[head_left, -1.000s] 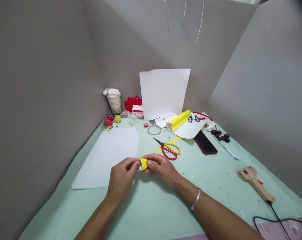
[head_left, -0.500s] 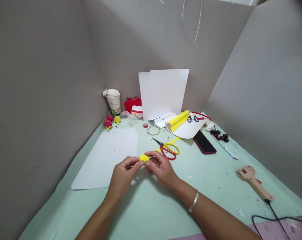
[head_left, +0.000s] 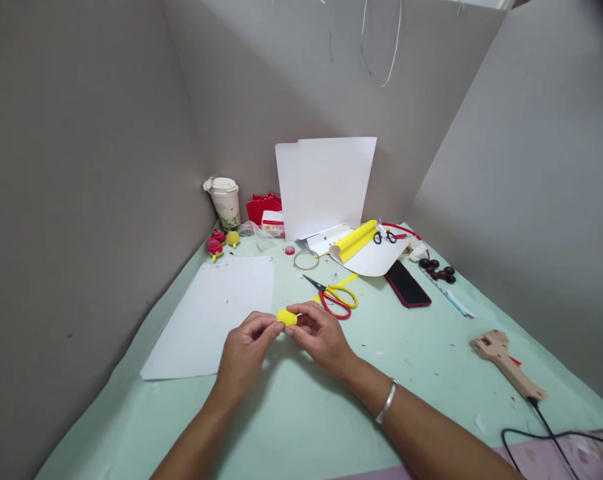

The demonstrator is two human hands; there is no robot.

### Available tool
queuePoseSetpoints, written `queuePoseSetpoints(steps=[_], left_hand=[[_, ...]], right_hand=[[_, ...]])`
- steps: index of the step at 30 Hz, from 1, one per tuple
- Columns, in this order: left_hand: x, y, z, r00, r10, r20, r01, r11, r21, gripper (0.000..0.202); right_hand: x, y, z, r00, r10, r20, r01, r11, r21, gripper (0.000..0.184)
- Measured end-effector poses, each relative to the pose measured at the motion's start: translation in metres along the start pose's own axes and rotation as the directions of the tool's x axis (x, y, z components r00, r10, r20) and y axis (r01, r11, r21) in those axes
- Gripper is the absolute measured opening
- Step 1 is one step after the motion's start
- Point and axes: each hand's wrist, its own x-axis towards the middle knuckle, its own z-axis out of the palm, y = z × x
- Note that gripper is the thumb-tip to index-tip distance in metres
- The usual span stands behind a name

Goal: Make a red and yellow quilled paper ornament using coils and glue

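Observation:
A small yellow ribbed paper piece (head_left: 287, 317) is pinched between both hands above the pale green table (head_left: 301, 413). My left hand (head_left: 245, 350) grips its left end with thumb and fingertips. My right hand (head_left: 321, 337), with a silver bracelet at the wrist, pinches its right end. Red and yellow scissors (head_left: 334, 297) lie just beyond my right hand. A white sheet (head_left: 214, 313) lies flat to the left of my hands.
At the back stand a paper cup (head_left: 224, 202), upright white card (head_left: 325, 183), a yellow roll (head_left: 356, 241) and small black scissors (head_left: 385, 235). A dark phone (head_left: 407, 283), dark beads (head_left: 437, 269) and a glue gun (head_left: 506, 363) with its cable lie on the right. Grey walls enclose the table.
The yellow piece has been turned between my fingers; its white end no longer shows, and both hands shifted slightly upward.

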Motion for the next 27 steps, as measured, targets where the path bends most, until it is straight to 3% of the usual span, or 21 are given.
queuePoseSetpoints(steps=[14,19,23,27], left_hand=[[-0.001,0.002,-0.001,0.998,0.064,0.003,-0.064,0.996,0.058,0.027],[-0.001,0.003,0.001,0.999,0.040,-0.031,-0.040,0.999,0.005,0.028],[-0.001,-0.002,0.004,0.994,0.002,-0.108,-0.009,0.998,-0.062,0.041],[-0.002,-0.011,0.020,0.999,0.046,-0.014,-0.044,0.995,0.087,0.047]], right_hand=[[0.000,-0.002,0.000,1.000,-0.029,-0.011,0.029,0.999,-0.023,0.027],[0.000,-0.007,0.001,0.997,0.069,-0.023,-0.066,0.991,0.115,0.031],[0.006,-0.009,-0.005,0.982,0.149,-0.119,-0.110,0.952,0.285,0.033],[0.012,-0.006,-0.013,0.962,0.155,-0.225,-0.066,0.931,0.360,0.040]])
